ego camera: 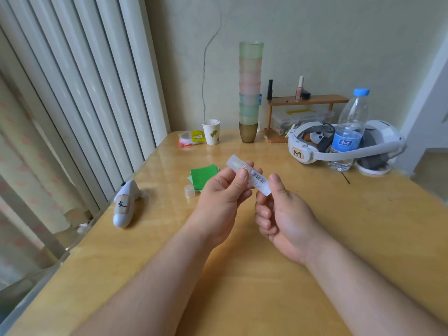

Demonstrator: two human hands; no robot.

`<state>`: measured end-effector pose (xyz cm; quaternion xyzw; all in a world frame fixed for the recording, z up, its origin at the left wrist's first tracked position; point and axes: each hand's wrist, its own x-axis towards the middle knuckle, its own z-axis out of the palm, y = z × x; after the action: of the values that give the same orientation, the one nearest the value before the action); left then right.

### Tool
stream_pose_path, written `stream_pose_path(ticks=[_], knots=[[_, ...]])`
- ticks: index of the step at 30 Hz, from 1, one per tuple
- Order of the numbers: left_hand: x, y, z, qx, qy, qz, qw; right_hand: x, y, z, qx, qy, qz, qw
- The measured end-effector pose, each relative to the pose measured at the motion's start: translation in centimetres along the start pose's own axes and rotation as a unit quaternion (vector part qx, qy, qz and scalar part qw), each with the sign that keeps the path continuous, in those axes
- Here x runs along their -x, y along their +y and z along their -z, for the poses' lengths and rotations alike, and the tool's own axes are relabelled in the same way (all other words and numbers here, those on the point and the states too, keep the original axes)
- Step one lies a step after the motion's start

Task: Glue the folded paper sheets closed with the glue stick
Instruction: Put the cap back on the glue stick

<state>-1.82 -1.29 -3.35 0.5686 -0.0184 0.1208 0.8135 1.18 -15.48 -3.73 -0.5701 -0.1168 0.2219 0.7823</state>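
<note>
A glossy yellow wooden table (135, 263) fills the lower frame. Pale vertical blinds (80, 93) run down the left side, daylight glinting off them (patterned curtain (17, 166) at far left). Across the top, a cream wall (339, 32) shows a long crack (206, 69).

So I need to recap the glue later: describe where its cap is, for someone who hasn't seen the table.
Start at the wooden table. Find the green folded paper beyond the left hand. The cap stands at its near-left corner: small, round, translucent.
</note>
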Motion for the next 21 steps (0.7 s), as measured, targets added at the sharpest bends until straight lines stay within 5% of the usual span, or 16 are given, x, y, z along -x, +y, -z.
stream_pose_path(ticks=[5, 10, 15, 18, 21], knots=[[0.0, 0.1, 0.4, -0.034, 0.025, -0.033, 0.999, 0.0, 0.7, 1.0, 0.270, 0.053, 0.219, 0.936], [0.4, 0.1, 0.0, -0.041, 0.017, -0.054, 0.998, -0.4, 1.4, 1.4, 0.357, 0.153, 0.295, 0.873], [0.3, 0.1, 0.3, -0.039, 0.020, -0.058, 0.997, -0.1, 0.5, 0.6, 0.104, 0.033, 0.135, 0.985], [0.3, 0.1, 0.2, -0.041, 0.010, -0.064, 0.997, -0.2, 0.1, 0.6, 0.082, 0.038, 0.063, 0.994], [0.3, 0.0, 0.4, -0.048, 0.003, -0.074, 0.996, -0.2, 0.1, 0.9, 0.085, 0.035, 0.088, 0.992]])
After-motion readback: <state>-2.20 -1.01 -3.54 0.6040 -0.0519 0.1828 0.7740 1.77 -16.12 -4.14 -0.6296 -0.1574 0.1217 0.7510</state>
